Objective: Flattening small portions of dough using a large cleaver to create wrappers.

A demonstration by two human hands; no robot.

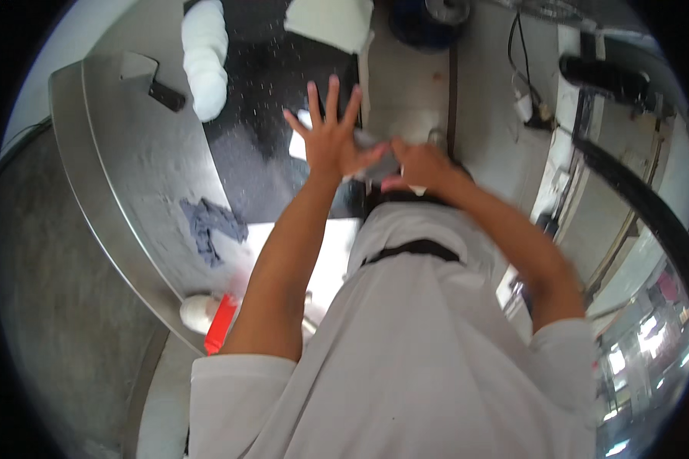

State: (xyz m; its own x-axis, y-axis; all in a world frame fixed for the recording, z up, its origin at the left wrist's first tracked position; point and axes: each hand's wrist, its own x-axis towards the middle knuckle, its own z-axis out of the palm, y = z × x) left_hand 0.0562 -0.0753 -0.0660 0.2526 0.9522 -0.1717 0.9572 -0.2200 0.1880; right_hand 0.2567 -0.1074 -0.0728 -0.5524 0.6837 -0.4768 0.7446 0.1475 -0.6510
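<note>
My left hand (pixel 330 140) is spread palm down over the black work surface (pixel 252 160), above a white piece (pixel 298 140) partly hidden by it. My right hand (pixel 425 166) lies close to the left thumb, its index finger and thumb apart. A blurred grey thing (pixel 379 163) shows between the two hands; whether either hand grips it cannot be told. A long row of overlapping white rounds (pixel 205 60) runs along the left edge of the black surface. At the top lies a pale sheet (pixel 333 20), its material unclear.
A cleaver (pixel 166 94) with a dark handle lies on the stainless steel counter (pixel 149 149). Nearer are a crumpled blue-grey cloth (pixel 209 226), a bright white surface (pixel 333 252) and a red packet (pixel 221 324). A dark blue round container (pixel 422 26) stands beyond; cables (pixel 525 69) hang at right.
</note>
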